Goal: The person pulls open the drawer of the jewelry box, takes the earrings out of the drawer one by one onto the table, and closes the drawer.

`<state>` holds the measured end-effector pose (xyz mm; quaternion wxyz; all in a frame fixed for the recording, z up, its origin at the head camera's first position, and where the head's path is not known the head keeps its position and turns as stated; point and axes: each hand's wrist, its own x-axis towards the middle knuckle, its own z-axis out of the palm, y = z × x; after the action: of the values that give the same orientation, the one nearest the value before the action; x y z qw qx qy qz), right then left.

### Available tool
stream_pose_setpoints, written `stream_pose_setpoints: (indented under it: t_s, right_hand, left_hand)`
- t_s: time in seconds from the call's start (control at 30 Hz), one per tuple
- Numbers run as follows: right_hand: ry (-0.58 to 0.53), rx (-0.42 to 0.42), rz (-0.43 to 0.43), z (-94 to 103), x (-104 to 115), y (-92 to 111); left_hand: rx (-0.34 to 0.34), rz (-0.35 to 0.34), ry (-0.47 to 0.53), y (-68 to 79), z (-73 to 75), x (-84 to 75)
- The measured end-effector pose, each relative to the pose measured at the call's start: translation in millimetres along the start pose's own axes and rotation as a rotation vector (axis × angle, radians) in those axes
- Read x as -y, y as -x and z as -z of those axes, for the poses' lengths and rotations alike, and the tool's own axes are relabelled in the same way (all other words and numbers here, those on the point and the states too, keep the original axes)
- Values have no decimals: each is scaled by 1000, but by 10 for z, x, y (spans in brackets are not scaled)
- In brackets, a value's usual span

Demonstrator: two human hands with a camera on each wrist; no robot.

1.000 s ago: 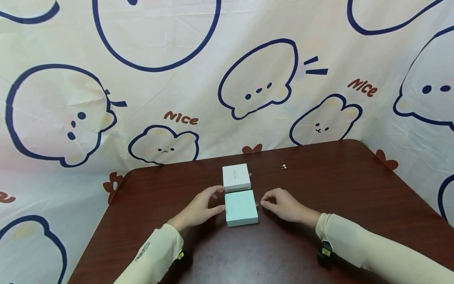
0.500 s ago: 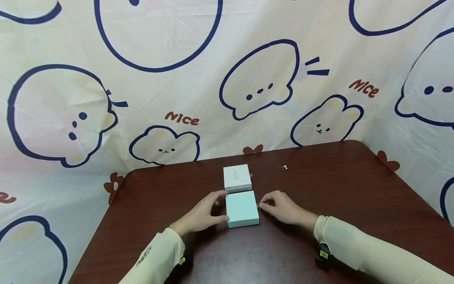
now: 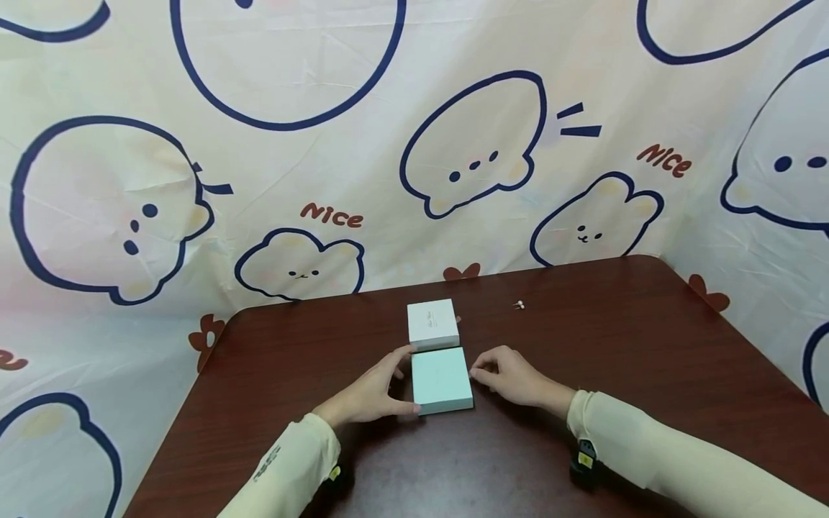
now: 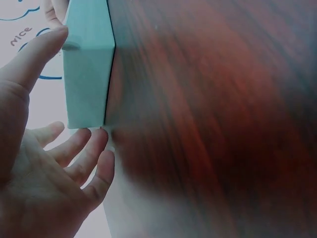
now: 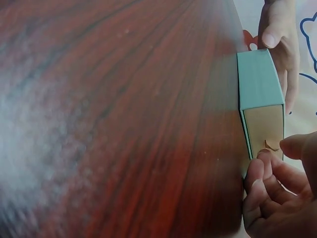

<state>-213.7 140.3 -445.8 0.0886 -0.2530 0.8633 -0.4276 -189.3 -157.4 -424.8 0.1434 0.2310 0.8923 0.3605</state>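
Note:
A mint-green drawer box [image 3: 442,380] lies flat on the table, and its beige drawer end [image 5: 262,126] faces right with a small ribbon pull [image 5: 270,146] on it. My left hand [image 3: 369,390] holds the box's left end, thumb at the near corner and forefinger at the far corner. In the left wrist view its other fingers [image 4: 81,148] lie curved by that end. On the other side, my right hand [image 3: 514,378] has thumb and forefinger at the ribbon pull, seemingly pinching it. The drawer looks flush with the sleeve.
Directly behind the mint box stands a white box [image 3: 432,324] with small print on its lid. Two tiny white-headed pieces, like pearl earrings [image 3: 519,305], lie farther back to the right. A patterned cloth [image 3: 479,144] hangs behind the brown table [image 3: 440,475].
My left thumb has slid toward me to the mint box's near corner, and the forefinger has shifted slightly nearer. My right fingertips have moved left onto the ribbon pull. The boxes stay put.

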Motion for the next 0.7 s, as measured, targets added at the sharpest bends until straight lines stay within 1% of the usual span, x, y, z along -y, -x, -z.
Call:
stream_pose_setpoints:
  t_s: [0.2, 0.4, 0.6, 0.7]
  right_hand:
    - [-9, -12, 15, -32, -57, -26]
    - [17, -18, 34, -63, -91, -46]
    - [33, -32, 36, -72, -72, -62]
    - [43, -38, 26, -87, -74, -71]
  left_hand:
    - [23, 15, 7, -35, -8, 1]
    - [41, 30, -6, -76, -17, 10]
    - [45, 9, -7, -105, -17, 2]
    - [50, 12, -6, -107, -19, 13]
